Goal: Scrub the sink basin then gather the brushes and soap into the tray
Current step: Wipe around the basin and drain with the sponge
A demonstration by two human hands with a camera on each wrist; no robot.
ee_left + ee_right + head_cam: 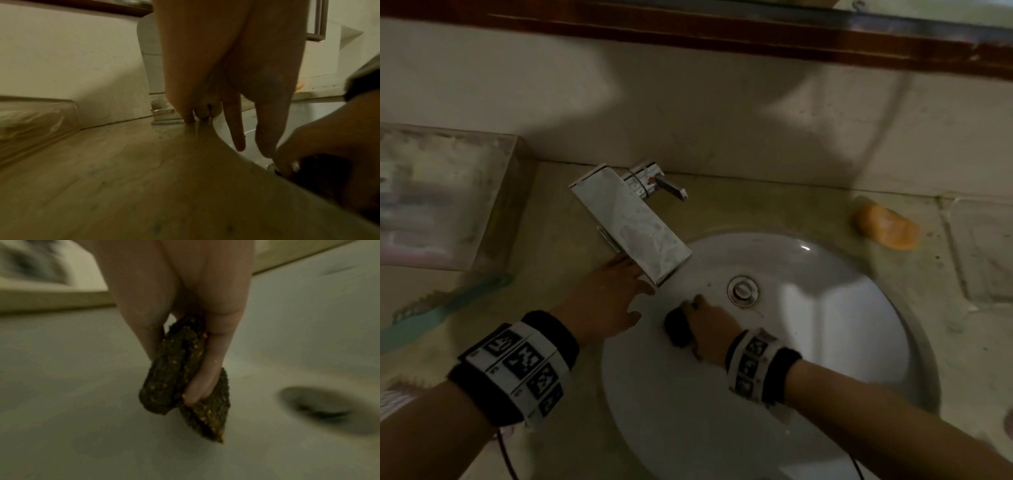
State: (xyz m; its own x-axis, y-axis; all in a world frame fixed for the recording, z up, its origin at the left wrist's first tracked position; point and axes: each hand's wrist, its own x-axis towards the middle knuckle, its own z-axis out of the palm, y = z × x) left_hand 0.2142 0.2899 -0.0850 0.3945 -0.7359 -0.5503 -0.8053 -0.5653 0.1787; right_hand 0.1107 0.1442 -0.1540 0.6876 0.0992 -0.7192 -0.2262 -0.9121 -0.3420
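My right hand (707,327) is down in the white sink basin (842,329), fingers (207,369) curled round a dark folded scouring pad (180,379) flecked with orange bits, its lower edge against the porcelain just beside the chrome drain plug (743,290). My left hand (606,298) is flat at the basin's left rim, fingers (236,126) straight and spread, some tips on the counter (115,170) and the longer ones reaching over the edge into the bowl, holding nothing. Right above it juts the flat, water-spotted spout of the chrome faucet (630,219), its lever pointing off to the right. Out on the counter to the left, a teal brush (438,310) lies slanted, well apart from the basin, and beyond it sits the clear plastic tray (441,198) against the wall, its contents too blurred to make out. Over on the far right of the counter, behind the basin, there's the orange bar of soap (887,226), lying on its own.
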